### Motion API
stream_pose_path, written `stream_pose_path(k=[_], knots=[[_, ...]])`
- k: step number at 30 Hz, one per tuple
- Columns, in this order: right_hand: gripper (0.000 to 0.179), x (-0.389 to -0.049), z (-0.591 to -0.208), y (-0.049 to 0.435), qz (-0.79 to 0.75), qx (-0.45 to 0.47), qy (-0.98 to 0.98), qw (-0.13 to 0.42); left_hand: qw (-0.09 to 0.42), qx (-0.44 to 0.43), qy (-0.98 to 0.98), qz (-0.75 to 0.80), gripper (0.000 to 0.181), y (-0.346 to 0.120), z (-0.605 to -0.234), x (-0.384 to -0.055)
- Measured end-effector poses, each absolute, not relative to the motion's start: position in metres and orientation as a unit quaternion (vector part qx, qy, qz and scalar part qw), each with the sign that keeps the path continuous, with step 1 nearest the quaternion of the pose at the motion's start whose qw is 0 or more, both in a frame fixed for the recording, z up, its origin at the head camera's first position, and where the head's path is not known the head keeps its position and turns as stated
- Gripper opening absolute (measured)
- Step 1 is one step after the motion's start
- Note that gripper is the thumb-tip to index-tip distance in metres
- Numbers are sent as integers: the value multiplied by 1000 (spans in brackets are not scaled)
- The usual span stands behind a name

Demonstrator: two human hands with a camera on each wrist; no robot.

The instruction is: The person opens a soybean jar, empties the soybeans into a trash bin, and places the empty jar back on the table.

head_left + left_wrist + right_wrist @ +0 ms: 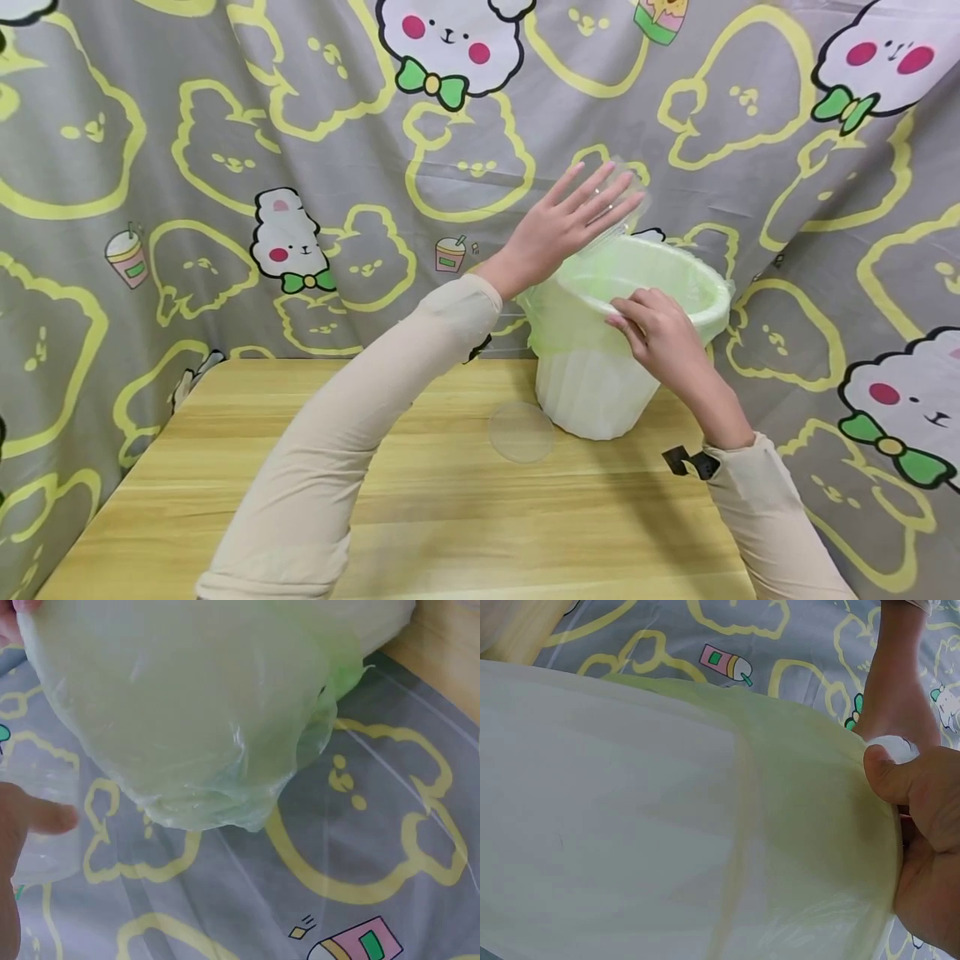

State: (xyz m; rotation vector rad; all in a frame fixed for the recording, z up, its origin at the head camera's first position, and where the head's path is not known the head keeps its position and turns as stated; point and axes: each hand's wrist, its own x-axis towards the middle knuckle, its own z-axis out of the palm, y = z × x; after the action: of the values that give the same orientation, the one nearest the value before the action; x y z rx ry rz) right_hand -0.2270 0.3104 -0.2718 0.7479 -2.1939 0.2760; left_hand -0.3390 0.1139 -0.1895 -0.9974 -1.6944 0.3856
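A white trash bin (600, 392) stands on the table, lined with a thin pale green trash bag (585, 308) folded over its rim. My right hand (663, 337) grips the near rim through the bag, thumb outside; the right wrist view shows this thumb (889, 776) against the green plastic. Above the bin's far left side, my left hand (570, 225) holds a clear plastic container (633, 179), its fingers spread across it. The container (49, 859) shows behind the left thumb (52, 817) in the left wrist view. Its far side is mostly hidden by the hand.
A clear round plastic disc (521, 432) lies flat on the wooden table (420, 492), just left of the bin's base. A grey curtain (360, 167) with cartoon prints hangs close behind the bin and along both sides.
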Motion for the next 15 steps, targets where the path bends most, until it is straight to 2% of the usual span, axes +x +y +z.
stream_pose_path(k=[7, 15], knots=[[11, -228, -271, 310, 110, 293, -865, 392, 493, -427, -735, 185, 73, 113, -186, -337], [10, -227, -271, 309, 110, 290, -868, 388, 493, -426, -733, 195, 73, 113, -186, -336]])
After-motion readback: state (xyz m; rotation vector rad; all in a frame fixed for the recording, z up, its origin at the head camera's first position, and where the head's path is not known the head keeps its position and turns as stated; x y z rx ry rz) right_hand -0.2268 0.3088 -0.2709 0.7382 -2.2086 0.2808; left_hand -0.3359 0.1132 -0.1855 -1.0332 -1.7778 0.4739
